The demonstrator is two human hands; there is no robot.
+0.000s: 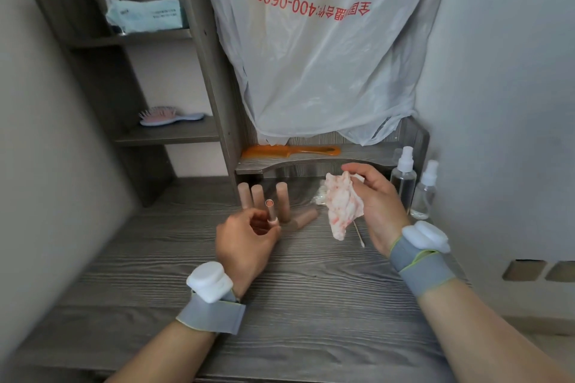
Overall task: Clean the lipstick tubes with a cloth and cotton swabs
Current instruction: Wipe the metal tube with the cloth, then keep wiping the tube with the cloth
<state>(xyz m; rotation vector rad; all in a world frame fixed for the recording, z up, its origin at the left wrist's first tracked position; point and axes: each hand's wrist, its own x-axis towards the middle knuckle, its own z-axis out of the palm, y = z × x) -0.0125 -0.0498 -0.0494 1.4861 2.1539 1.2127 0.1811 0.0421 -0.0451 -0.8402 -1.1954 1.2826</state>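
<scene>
Desk (pixel 311 289): lipstick tube (pixel 271 211) in left hand (pixel 245 242)

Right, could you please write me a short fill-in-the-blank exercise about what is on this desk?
1. The right hand grips the stained cloth and a cotton ____.
2. Behind the open lipstick tube in the left hand, ____ tubes stand upright.
3. The comb on the ledge is ____.
4. ____ spray bottles stand on the right.
Missing words: swab; three; orange; two.

Grey wooden desk (pixel 311 305) and shelf (pixel 168 134), pale walls (pixel 504 71).
</scene>
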